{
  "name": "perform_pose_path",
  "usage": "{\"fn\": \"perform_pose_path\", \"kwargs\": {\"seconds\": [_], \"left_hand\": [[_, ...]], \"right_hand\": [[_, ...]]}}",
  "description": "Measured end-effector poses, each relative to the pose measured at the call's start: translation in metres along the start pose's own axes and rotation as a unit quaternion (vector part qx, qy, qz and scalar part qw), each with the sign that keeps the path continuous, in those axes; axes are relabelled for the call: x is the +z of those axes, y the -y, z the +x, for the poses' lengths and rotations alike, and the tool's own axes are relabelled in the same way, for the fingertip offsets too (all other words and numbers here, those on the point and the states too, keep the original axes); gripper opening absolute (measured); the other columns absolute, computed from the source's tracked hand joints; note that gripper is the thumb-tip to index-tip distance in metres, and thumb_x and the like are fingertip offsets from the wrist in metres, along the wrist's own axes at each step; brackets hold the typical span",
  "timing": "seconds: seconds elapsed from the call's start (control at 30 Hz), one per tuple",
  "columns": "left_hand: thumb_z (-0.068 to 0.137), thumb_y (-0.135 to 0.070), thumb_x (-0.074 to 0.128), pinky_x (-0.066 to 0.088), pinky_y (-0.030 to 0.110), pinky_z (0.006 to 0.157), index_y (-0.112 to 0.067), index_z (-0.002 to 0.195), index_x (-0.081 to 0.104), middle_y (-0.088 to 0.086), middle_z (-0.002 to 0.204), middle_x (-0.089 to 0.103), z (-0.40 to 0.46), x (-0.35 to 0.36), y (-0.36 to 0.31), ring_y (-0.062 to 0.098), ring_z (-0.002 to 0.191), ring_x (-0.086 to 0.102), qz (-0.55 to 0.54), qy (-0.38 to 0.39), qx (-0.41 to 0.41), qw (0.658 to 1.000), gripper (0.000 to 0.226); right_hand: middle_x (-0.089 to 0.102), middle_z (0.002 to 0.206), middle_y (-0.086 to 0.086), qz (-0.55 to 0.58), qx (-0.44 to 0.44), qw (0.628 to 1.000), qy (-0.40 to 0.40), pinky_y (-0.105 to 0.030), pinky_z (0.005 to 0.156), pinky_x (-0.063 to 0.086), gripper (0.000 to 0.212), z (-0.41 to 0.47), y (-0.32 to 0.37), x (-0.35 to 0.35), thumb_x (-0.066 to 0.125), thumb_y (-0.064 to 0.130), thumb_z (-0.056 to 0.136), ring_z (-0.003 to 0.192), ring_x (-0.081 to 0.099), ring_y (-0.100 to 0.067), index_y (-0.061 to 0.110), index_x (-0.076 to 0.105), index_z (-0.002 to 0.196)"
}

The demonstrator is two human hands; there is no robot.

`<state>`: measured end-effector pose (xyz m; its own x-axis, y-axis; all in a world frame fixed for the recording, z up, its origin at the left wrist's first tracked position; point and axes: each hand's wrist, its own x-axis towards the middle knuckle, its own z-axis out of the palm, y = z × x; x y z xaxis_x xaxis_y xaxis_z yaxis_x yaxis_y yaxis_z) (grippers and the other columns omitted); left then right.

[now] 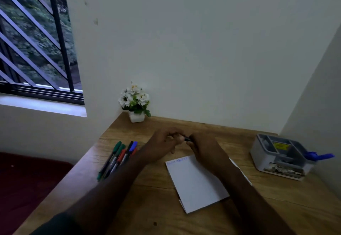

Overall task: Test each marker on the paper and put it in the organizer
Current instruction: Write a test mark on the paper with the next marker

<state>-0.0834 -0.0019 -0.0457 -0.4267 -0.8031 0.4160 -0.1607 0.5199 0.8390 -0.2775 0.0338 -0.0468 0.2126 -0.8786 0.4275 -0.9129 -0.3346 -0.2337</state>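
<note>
- Marker (187,138) lies crosswise between both hands above the paper (197,181), long axis left-to-right.
- Left hand (164,142) and right hand (204,148) each pinch one end.
- Organizer (280,155) sits well to the right, nearer the right hand.

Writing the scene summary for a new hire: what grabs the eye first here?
Two hands, left hand and right hand, meet mid-desk over a dark marker, just beyond the paper. Loose markers lie at the left edge; a grey organizer sits far right, a flower pot by the wall.
</note>
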Motion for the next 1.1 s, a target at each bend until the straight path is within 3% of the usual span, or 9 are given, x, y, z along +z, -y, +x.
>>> {"fn": "perform_pose_path", "kwargs": {"seconds": [0.2, 0.33, 0.53, 0.67, 0.77, 0.83, 0.93, 1.0, 1.1], "left_hand": [[0.090, -0.006, 0.065, 0.051, 0.039, 0.053, -0.005, 0.098, 0.073, 0.007, 0.082, 0.070, 0.019, 0.024, 0.001, 0.016, 0.061, 0.060, -0.002, 0.005, 0.002, 1.000, 0.010], [0.093, -0.010, 0.063, 0.052, 0.042, 0.059, -0.008, 0.096, 0.073, 0.011, 0.084, 0.071, 0.019, 0.024, 0.009, 0.031, 0.071, 0.064, -0.001, 0.012, 0.032, 0.999, 0.011], [0.094, -0.011, 0.062, 0.050, 0.025, 0.061, -0.012, 0.093, 0.074, 0.004, 0.079, 0.071, 0.023, 0.016, 0.013, 0.006, 0.066, 0.062, -0.001, 0.033, 0.015, 0.999, 0.012], [0.094, -0.021, 0.061, 0.048, 0.028, 0.070, -0.018, 0.092, 0.074, 0.001, 0.083, 0.070, 0.018, 0.002, 0.023, 0.008, 0.075, 0.061, 0.055, -0.021, -0.038, 0.998, 0.013], [0.092, -0.025, 0.064, 0.049, 0.032, 0.082, -0.027, 0.095, 0.074, -0.011, 0.091, 0.070, 0.018, -0.002, 0.030, 0.005, 0.090, 0.062, 0.119, -0.015, -0.050, 0.992, 0.010], [0.089, -0.027, 0.067, 0.051, 0.034, 0.087, -0.028, 0.094, 0.074, -0.014, 0.094, 0.070, 0.019, 0.003, 0.035, 0.001, 0.094, 0.061, 0.153, 0.018, -0.049, 0.987, 0.009], [0.082, -0.036, 0.069, 0.050, 0.041, 0.090, -0.028, 0.090, 0.075, -0.014, 0.094, 0.070, 0.023, 0.008, 0.041, 0.003, 0.095, 0.061, 0.205, 0.054, -0.057, 0.976, 0.013], [0.081, -0.037, 0.072, 0.050, 0.044, 0.091, -0.028, 0.091, 0.074, -0.015, 0.096, 0.070, 0.023, 0.008, 0.044, 0.003, 0.096, 0.061, 0.230, 0.063, -0.061, 0.969, 0.014], [0.080, -0.038, 0.071, 0.049, 0.045, 0.092, -0.027, 0.095, 0.072, -0.012, 0.101, 0.069, 0.022, 0.005, 0.047, 0.008, 0.098, 0.060, 0.254, 0.070, -0.061, 0.963, 0.018]], "right_hand": [[0.066, 0.084, 0.006, -0.049, -0.056, 0.994, -0.079, -0.030, 0.055, 0.034, 0.018, -0.008, -0.017, -0.003, 0.047, 0.041, 0.102, 0.068, 0.060, -0.018, 0.027, 0.057, 0.099], [0.068, 0.080, 0.006, -0.062, -0.063, 0.992, -0.085, -0.028, 0.052, 0.032, 0.017, -0.010, -0.020, -0.002, 0.046, 0.044, 0.102, 0.063, 0.062, -0.019, 0.032, 0.058, 0.102], [0.069, 0.086, 0.006, -0.045, -0.020, 0.997, -0.062, -0.031, 0.058, 0.038, 0.029, -0.008, -0.017, -0.002, 0.035, 0.051, 0.102, 0.077, 0.065, -0.019, 0.032, 0.056, 0.106], [0.068, 0.112, 0.001, 0.052, -0.009, 0.995, -0.080, -0.038, 0.077, 0.052, 0.036, -0.008, -0.022, -0.008, 0.041, 0.024, 0.100, 0.094, 0.066, -0.022, 0.036, 0.043, 0.134], [0.065, 0.097, -0.003, 0.185, -0.036, 0.975, -0.116, -0.033, 0.069, 0.054, 0.046, -0.007, -0.030, -0.010, 0.039, -0.005, 0.089, 0.075, 0.064, -0.016, 0.023, 0.060, 0.119], [0.069, 0.093, -0.007, 0.368, 0.012, 0.922, -0.122, -0.031, 0.068, 0.055, 0.037, -0.009, -0.023, -0.009, 0.040, -0.012, 0.089, 0.073, 0.070, -0.018, 0.009, 0.069, 0.098], [0.068, 0.090, -0.020, 0.645, 0.119, 0.754, -0.036, -0.039, 0.076, 0.057, 0.026, -0.013, -0.010, -0.008, 0.045, -0.002, 0.080, 0.078, 0.072, -0.032, -0.001, 0.065, 0.096], [0.065, 0.091, -0.023, 0.722, 0.122, 0.681, 0.007, -0.041, 0.075, 0.058, 0.039, -0.015, -0.005, -0.009, 0.051, 0.001, 0.068, 0.078, 0.071, -0.035, 0.000, 0.058, 0.106], [0.062, 0.090, -0.019, 0.776, 0.101, 0.622, 0.023, -0.038, 0.074, 0.059, 0.045, -0.016, 0.002, -0.010, 0.055, -0.012, 0.071, 0.077, 0.071, -0.031, 0.009, 0.047, 0.111]]}}
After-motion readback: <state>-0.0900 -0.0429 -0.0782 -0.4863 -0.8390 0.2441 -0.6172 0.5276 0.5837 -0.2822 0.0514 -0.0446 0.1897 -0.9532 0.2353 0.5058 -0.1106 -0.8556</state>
